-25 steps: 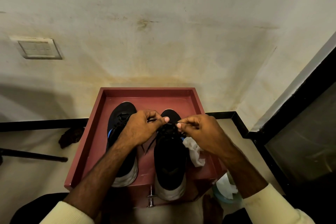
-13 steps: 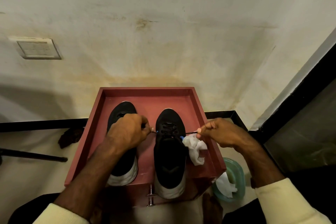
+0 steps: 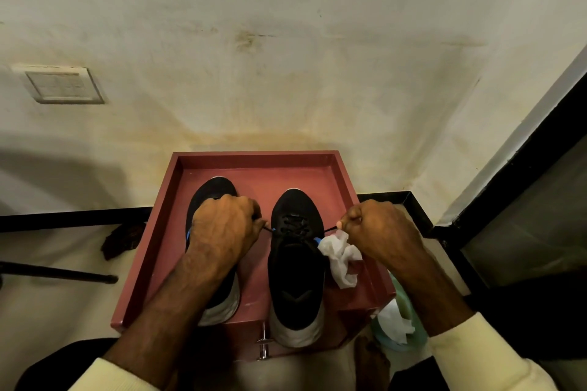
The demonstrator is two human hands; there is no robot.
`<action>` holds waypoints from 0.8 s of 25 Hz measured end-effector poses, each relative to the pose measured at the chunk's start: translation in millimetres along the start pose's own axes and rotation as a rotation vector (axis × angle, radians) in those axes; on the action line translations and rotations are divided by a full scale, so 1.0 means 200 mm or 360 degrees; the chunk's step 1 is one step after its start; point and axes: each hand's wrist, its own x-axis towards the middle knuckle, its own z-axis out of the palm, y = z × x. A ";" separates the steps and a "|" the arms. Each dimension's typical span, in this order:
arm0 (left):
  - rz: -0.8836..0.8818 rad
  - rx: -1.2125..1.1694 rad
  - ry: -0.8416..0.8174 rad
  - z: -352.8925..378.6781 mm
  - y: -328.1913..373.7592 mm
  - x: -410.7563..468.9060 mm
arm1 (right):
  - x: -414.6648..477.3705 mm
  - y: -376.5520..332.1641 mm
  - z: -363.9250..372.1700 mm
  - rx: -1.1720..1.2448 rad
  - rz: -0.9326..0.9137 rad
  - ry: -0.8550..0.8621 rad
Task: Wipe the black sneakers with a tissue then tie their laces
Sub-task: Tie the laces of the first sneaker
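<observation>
My hands are now pulled apart, left hand and right hand fingers each pinching a lace end taut across the right sneaker on the red tray, tightening the knot

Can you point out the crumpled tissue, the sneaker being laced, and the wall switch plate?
crumpled tissue [image 3: 341,259]: head view, middle of the wad.
sneaker being laced [image 3: 297,267]: head view, its tongue.
wall switch plate [image 3: 63,85]: head view, its face.

the sneakers look like matt black cloth with pale rubbery soles. the tissue is crumpled white paper. the tray is smooth, dull red, and the wall is stained matt plaster.
</observation>
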 end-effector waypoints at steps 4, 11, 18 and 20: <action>-0.0147 -0.0744 -0.0130 0.03 -0.01 0.00 | 0.02 0.00 0.04 0.0766 0.0054 0.0016; 0.0223 -0.1043 0.0098 0.02 -0.01 0.02 | 0.03 -0.10 0.05 0.1875 -0.0008 -0.0094; 0.0017 -0.1235 0.0255 0.01 -0.03 0.02 | 0.03 -0.14 0.08 0.1954 -0.0127 -0.0087; -0.0080 -0.1652 0.0001 0.02 -0.01 0.01 | 0.03 -0.14 0.08 0.1839 -0.0243 -0.0065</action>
